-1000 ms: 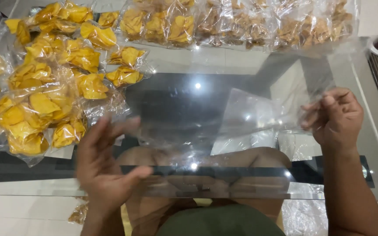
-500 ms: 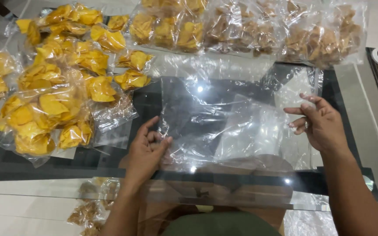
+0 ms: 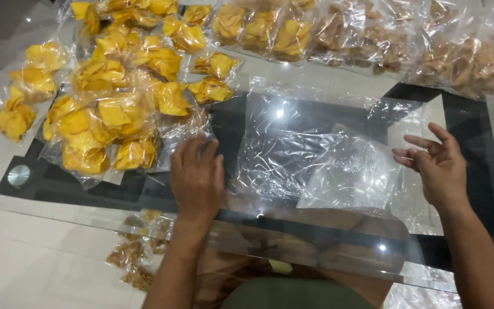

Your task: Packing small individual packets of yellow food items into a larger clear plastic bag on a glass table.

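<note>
The left hand (image 3: 197, 174) lies flat, palm down and fingers spread a little, on the glass desk (image 3: 41, 189). It grips nothing; its fingertips rest on the edge of a small clear packet just below the heap of yellow chip packets (image 3: 110, 109), and its thumb side lies beside the left edge of the empty clear plastic bags (image 3: 315, 154). Those bags lie spread and crinkled on the middle of the desk, between the two hands. The right hand (image 3: 438, 166) is open, fingers loosely fanned toward the left, at the right edge of the plastic; whether the fingertips press the film or hang just over it cannot be told.

Further out, the yellow chip packets crowd the left and far-left part of the desk. Along the far edge runs a row of larger bags of brownish chips (image 3: 430, 46). Through the glass, below the left wrist, more brown snack packets (image 3: 132, 257) lie on the tiled floor (image 3: 41, 263).
</note>
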